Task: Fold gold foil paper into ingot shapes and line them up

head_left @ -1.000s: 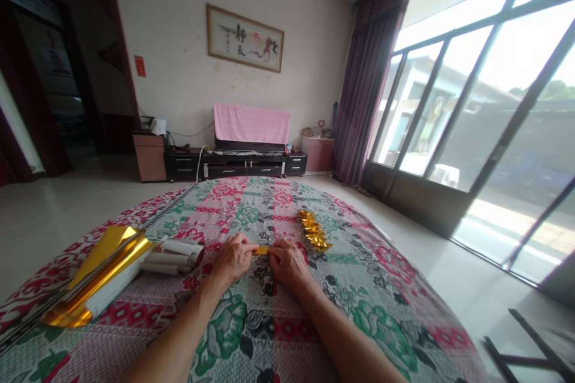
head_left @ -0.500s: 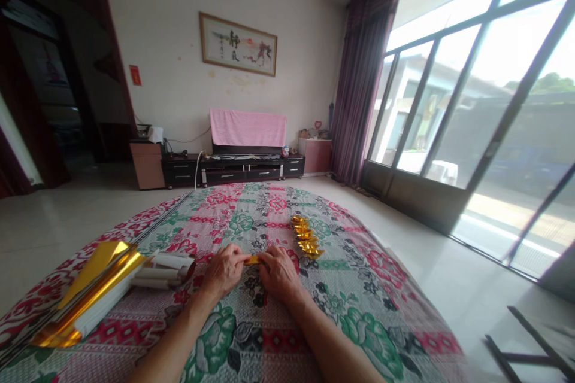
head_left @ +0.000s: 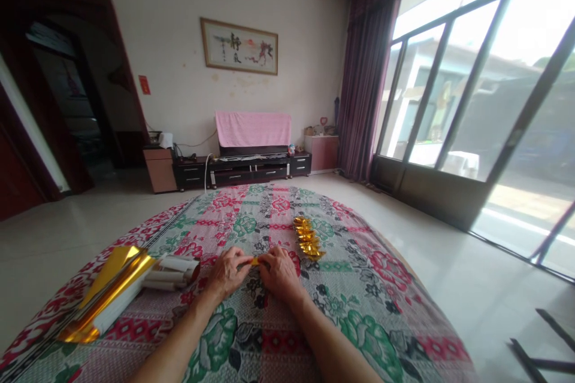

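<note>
Between my two hands is a small folded piece of gold foil paper, mostly covered by the fingers. My left hand pinches its left end, and my right hand grips its right end. Both hands are just above or on the flowered cloth; I cannot tell which. A row of several folded gold paper pieces lies beyond my right hand, slightly to the right. Left of my left hand lie gold foil sheets, partly curled, and white-backed rolled sheets.
A red, green and grey flowered cloth covers the round table. Beyond it stand a low black TV cabinet and a pink cloth draped over a screen. Dark legs of a stool or chair show at the lower right.
The view has turned slightly left. My fingers have drawn closer together, so less of the gold paper shows between them. The row and the sheets lie as before.
</note>
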A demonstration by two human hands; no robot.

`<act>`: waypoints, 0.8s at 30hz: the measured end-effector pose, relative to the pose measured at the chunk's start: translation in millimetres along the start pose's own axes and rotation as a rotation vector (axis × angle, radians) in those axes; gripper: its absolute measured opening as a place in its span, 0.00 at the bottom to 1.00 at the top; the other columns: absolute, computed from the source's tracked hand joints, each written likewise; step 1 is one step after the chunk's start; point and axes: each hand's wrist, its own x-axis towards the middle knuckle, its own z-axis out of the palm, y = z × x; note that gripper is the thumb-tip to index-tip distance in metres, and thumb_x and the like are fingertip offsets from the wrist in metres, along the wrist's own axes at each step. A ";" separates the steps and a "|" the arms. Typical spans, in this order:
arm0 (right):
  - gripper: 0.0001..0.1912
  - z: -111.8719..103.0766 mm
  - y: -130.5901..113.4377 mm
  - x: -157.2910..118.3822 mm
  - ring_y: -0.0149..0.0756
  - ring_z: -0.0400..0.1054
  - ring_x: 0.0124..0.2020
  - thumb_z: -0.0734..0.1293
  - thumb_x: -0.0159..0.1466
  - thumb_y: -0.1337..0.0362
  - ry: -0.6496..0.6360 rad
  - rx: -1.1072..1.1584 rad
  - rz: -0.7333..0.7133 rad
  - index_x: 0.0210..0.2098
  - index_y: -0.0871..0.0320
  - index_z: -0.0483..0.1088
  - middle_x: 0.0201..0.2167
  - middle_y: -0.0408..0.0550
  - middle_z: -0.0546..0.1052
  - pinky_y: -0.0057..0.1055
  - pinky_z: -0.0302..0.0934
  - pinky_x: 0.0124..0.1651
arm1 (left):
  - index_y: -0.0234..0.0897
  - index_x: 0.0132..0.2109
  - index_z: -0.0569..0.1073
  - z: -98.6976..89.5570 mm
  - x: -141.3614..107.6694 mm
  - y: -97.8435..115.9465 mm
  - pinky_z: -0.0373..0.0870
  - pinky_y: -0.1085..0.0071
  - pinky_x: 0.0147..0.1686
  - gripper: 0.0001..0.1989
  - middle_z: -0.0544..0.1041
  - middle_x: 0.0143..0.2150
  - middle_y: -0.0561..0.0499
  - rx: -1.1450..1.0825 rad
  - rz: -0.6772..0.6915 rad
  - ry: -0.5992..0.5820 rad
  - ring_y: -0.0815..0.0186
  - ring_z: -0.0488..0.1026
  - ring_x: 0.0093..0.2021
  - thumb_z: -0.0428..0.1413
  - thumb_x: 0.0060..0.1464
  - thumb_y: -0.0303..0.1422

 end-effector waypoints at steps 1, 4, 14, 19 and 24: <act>0.09 1.5 -0.6 1.0 0.35 0.61 0.39 0.63 0.58 0.64 0.000 0.007 0.028 0.37 0.51 0.73 0.36 0.46 0.69 0.28 0.53 0.42 | 0.43 0.41 0.77 0.2 0.1 -0.3 0.66 0.66 0.41 0.12 0.71 0.36 0.48 0.000 -0.002 -0.004 0.64 0.68 0.38 0.52 0.52 0.34; 0.09 6.3 -5.0 2.8 0.36 0.62 0.38 0.62 0.58 0.66 0.033 0.008 0.106 0.34 0.52 0.74 0.35 0.47 0.70 0.29 0.53 0.41 | 0.43 0.41 0.77 1.2 0.5 -0.7 0.66 0.66 0.41 0.11 0.71 0.36 0.48 0.005 -0.020 -0.009 0.64 0.68 0.38 0.52 0.52 0.34; 0.14 6.0 -12.0 -0.3 0.35 0.62 0.36 0.57 0.63 0.64 0.113 -0.027 0.108 0.29 0.53 0.73 0.32 0.47 0.71 0.29 0.52 0.40 | 0.43 0.42 0.76 -4.5 -1.4 12.9 0.64 0.68 0.39 0.13 0.70 0.35 0.48 0.079 -0.012 0.026 0.65 0.67 0.37 0.47 0.57 0.33; 0.12 5.5 -10.7 1.5 0.33 0.64 0.35 0.58 0.63 0.65 0.132 0.098 0.104 0.32 0.52 0.73 0.31 0.46 0.72 0.27 0.53 0.38 | 0.41 0.38 0.75 -4.4 -3.8 14.9 0.64 0.68 0.39 0.14 0.72 0.34 0.49 0.099 0.000 0.061 0.65 0.67 0.36 0.44 0.59 0.34; 0.12 7.0 -10.5 5.6 0.32 0.66 0.32 0.59 0.62 0.65 0.173 0.261 0.083 0.33 0.55 0.74 0.29 0.45 0.73 0.25 0.55 0.35 | 0.37 0.38 0.74 -2.6 -6.2 14.8 0.65 0.71 0.40 0.15 0.74 0.35 0.47 -0.075 -0.006 0.143 0.66 0.70 0.38 0.43 0.59 0.33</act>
